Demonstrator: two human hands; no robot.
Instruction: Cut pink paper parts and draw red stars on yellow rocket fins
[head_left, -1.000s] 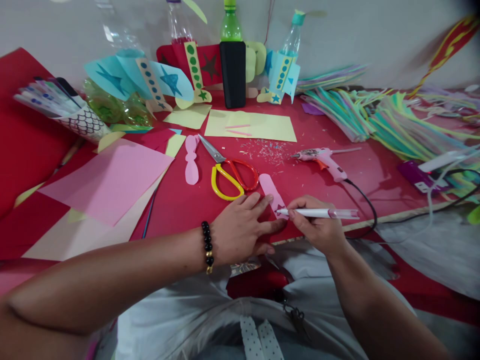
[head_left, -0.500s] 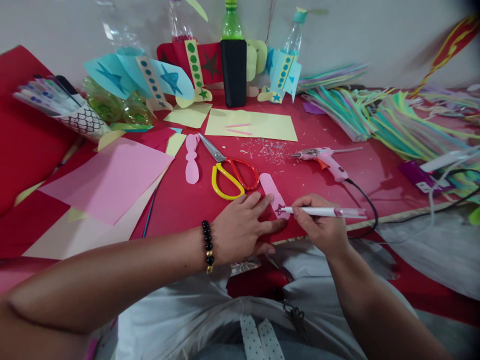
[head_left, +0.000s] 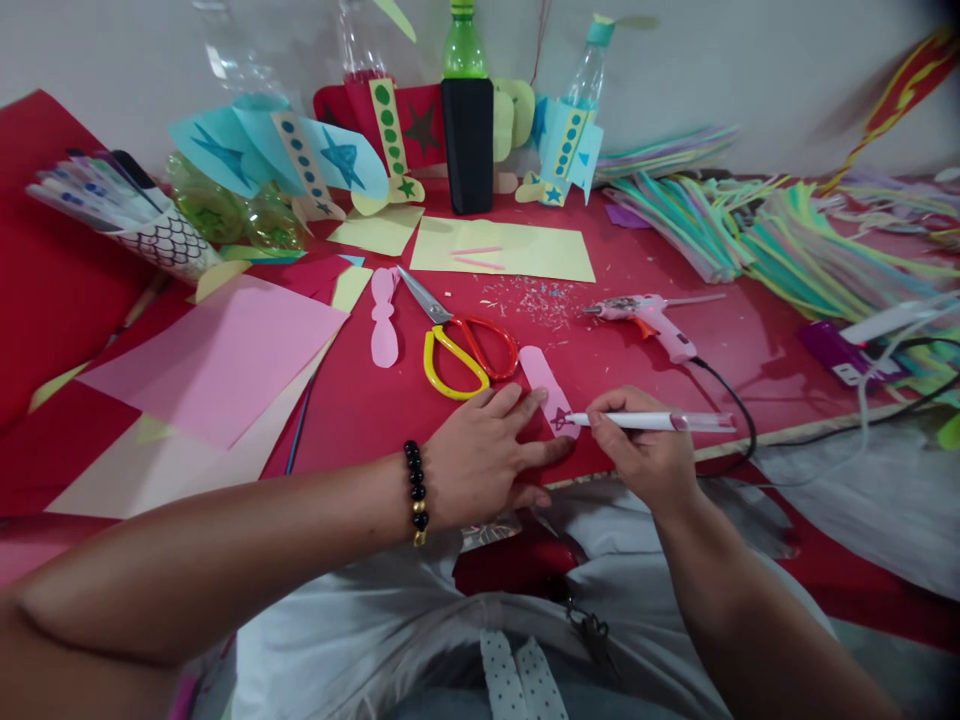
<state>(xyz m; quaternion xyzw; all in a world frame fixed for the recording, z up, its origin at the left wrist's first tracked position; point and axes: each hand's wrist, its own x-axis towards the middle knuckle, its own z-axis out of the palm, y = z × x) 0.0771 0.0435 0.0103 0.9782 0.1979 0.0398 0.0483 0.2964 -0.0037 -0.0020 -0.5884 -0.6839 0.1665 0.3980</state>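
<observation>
**Pen (head_left: 652, 421) on pink strip (head_left: 541, 382), left hand (head_left: 480, 452) steadying**

Right hand (head_left: 637, 450) at the table's near edge, fingers together and clamped on the pen close to its tip. Tip resting on a small dark star outline at the near end of the strip, barrel pointing to 3 o'clock. Left fingers spread apart and flat, not gripping anything, with the strip at their 2 o'clock. Index fingertip touching the strip's left edge, next fingertip reaching its near end, strip's far end leaning toward 11 o'clock. Strip flat on the red tabletop (head_left: 352, 420), between both hands. Black bead bracelet (head_left: 415, 490) around the left wrist.

Scissors (head_left: 457, 358) with yellow and red handles at 11 o'clock from the left hand, just beyond its fingers, blades toward 10 o'clock. Pink cutout (head_left: 384, 318) beside the blades. Paper shavings (head_left: 525, 302) at 12 o'clock from the strip, yellow sheet (head_left: 501, 250) farther on. Glue gun (head_left: 645, 315) at 12 o'clock from the right hand, lying on its side. Large pink sheet (head_left: 210, 360) at 9 o'clock from the left hand. Bundled paper strips (head_left: 817, 260) toward 2 o'clock.
</observation>
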